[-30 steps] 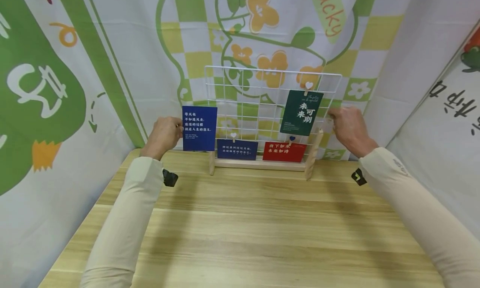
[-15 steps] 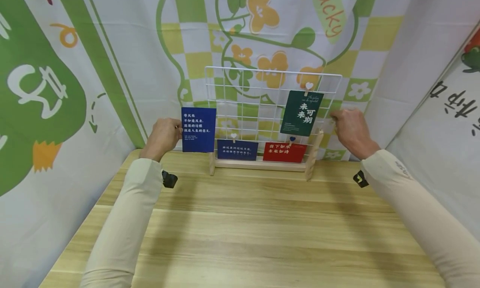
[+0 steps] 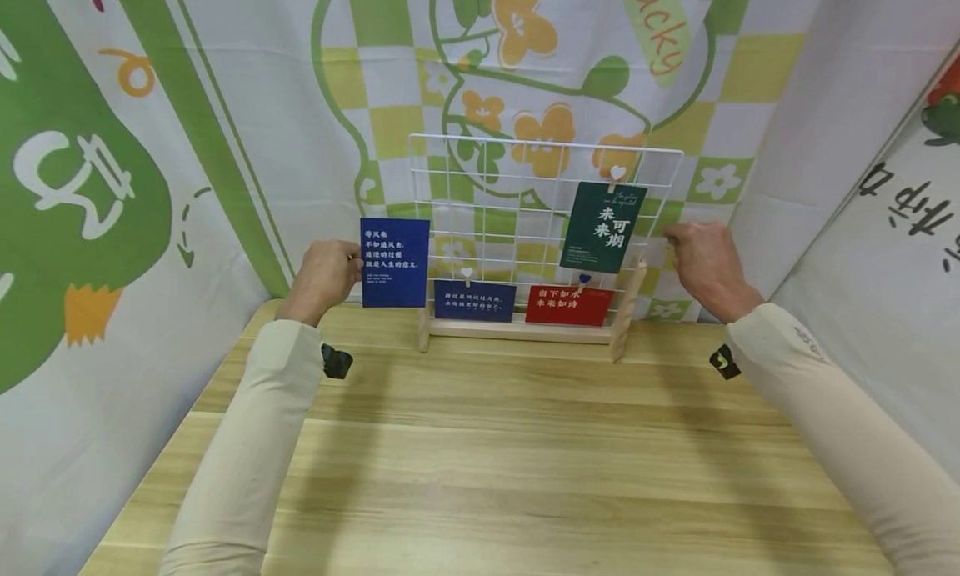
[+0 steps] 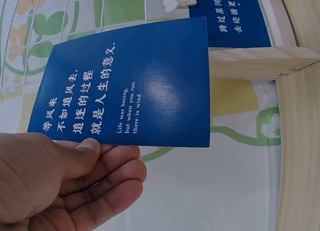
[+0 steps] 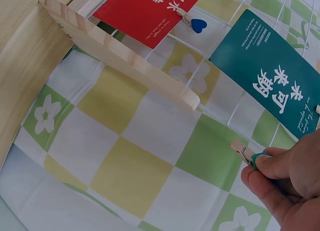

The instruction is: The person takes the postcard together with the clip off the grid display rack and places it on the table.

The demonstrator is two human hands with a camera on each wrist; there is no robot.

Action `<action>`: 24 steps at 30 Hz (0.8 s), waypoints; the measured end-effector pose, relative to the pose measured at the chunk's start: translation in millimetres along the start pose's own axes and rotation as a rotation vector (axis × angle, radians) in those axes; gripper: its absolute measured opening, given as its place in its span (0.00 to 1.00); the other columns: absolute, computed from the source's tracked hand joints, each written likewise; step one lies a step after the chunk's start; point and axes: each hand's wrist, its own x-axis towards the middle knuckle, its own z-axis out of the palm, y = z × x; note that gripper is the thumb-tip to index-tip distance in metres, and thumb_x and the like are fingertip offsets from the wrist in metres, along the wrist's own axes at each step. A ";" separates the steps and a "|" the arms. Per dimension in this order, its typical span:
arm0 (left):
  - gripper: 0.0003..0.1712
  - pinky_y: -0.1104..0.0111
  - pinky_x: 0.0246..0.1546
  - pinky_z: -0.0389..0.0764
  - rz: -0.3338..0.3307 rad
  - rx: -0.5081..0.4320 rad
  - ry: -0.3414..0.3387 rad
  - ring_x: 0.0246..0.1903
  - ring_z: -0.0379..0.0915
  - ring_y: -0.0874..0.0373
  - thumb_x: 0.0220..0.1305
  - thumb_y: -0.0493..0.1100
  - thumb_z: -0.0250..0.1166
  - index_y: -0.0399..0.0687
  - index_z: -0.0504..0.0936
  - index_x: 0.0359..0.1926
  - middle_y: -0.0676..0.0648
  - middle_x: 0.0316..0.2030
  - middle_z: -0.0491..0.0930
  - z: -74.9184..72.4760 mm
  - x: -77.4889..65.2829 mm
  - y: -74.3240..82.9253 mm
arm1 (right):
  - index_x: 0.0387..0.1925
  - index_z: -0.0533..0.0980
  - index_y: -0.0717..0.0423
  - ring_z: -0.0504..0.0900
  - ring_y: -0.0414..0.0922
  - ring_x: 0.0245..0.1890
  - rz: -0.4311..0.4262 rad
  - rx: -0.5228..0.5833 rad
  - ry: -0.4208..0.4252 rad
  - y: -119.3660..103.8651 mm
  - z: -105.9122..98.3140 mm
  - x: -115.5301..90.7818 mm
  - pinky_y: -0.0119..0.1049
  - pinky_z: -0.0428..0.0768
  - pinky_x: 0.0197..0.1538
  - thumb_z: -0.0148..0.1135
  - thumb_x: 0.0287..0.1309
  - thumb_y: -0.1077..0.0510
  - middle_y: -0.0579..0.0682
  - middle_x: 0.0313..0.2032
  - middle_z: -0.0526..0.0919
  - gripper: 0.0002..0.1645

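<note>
The left hand (image 3: pixel 321 277), fingers (image 4: pixel 122 169) pinched together, holds an upright rectangular blue printed card (image 3: pixel 395 263) by its left edge at the white wire grid's (image 3: pixel 547 143) left end. The right hand (image 3: pixel 705 267) pinches a small wooden teal-trimmed peg (image 5: pixel 239 147). The card (presumably light, easily creased) is best taken by its margin.

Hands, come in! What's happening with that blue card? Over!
Left hand pinches blue card, unclipped, at left edge of rack.
Right hand pinches clothespin.
Green card, red card, second blue card clipped on.
Nothing seems in the way.
</note>
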 end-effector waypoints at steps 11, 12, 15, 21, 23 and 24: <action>0.13 0.62 0.24 0.72 -0.023 0.003 -0.022 0.24 0.75 0.50 0.67 0.35 0.51 0.39 0.79 0.28 0.41 0.25 0.82 1.0 -3.6 -4.3 | 0.39 0.80 0.67 0.83 0.62 0.29 -0.002 -0.010 -0.010 3.8 0.3 -3.5 0.50 0.81 0.31 0.42 0.56 0.74 0.68 0.34 0.82 0.19; 0.13 0.63 0.24 0.72 -0.024 0.002 -0.021 0.24 0.74 0.50 0.67 0.35 0.51 0.39 0.79 0.28 0.42 0.25 0.81 1.3 -3.8 -4.5 | 0.39 0.80 0.68 0.83 0.62 0.29 -0.002 -0.012 -0.010 3.8 0.4 -3.8 0.50 0.81 0.31 0.42 0.56 0.74 0.68 0.34 0.82 0.19; 0.14 0.64 0.23 0.71 -0.017 -0.001 -0.020 0.23 0.74 0.51 0.67 0.34 0.50 0.39 0.78 0.27 0.42 0.24 0.81 2.2 -4.8 -5.3 | 0.38 0.80 0.68 0.83 0.62 0.30 -0.009 -0.022 -0.004 4.3 0.9 -4.6 0.52 0.80 0.32 0.42 0.55 0.74 0.68 0.34 0.83 0.19; 0.16 0.66 0.21 0.69 -0.029 -0.006 -0.041 0.23 0.74 0.52 0.68 0.34 0.47 0.40 0.77 0.26 0.42 0.25 0.81 2.9 -6.4 -7.5 | 0.38 0.80 0.70 0.83 0.61 0.31 -0.006 -0.026 -0.020 7.1 1.0 -7.5 0.52 0.80 0.33 0.43 0.58 0.73 0.68 0.34 0.83 0.17; 0.15 0.66 0.21 0.68 -0.033 -0.008 -0.051 0.23 0.74 0.52 0.68 0.35 0.47 0.40 0.77 0.26 0.41 0.25 0.81 2.6 -6.5 -8.2 | 0.39 0.80 0.70 0.83 0.61 0.31 0.002 -0.020 -0.028 8.5 1.0 -8.6 0.52 0.80 0.33 0.44 0.59 0.72 0.68 0.34 0.83 0.17; 0.15 0.67 0.21 0.68 -0.035 -0.009 -0.056 0.23 0.74 0.52 0.68 0.35 0.47 0.40 0.77 0.27 0.41 0.26 0.81 2.5 -6.7 -8.3 | 0.39 0.79 0.70 0.83 0.61 0.30 0.006 -0.018 -0.031 9.3 1.1 -9.1 0.52 0.80 0.33 0.43 0.59 0.72 0.68 0.34 0.83 0.17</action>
